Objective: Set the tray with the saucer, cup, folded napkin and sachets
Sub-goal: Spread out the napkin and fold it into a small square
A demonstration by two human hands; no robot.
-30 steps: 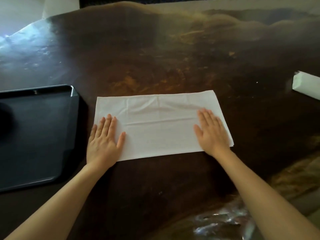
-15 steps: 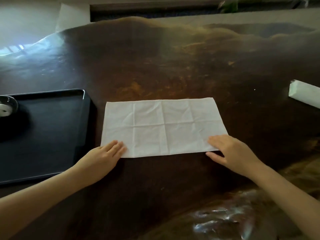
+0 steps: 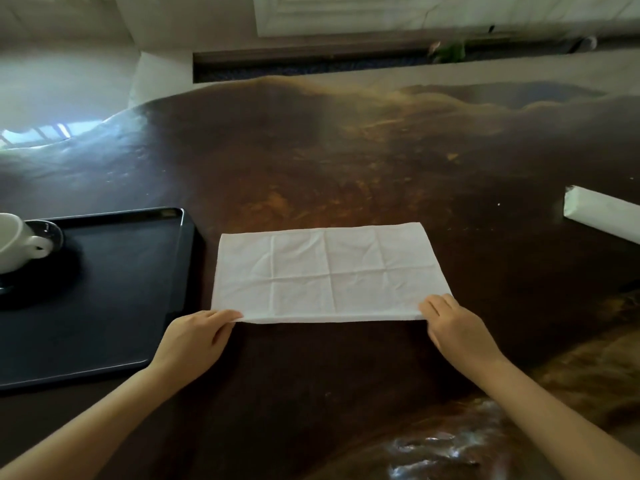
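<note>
A white napkin lies flat on the dark wooden table, creased into rectangles. My left hand pinches its near left corner and my right hand pinches its near right corner; the near edge is lifted slightly off the wood. To the left sits a black tray. A white cup stands on a dark saucer at the tray's far left, partly cut off by the frame edge. No sachets are in view.
A white paper-wrapped packet lies at the right edge of the table. The table's wavy far edge runs across the top, with a pale floor and wall beyond.
Both hands slid off the napkin's top to its near edge and took hold of the two near corners. The view tilted up, bringing the cup and saucer into sight.
</note>
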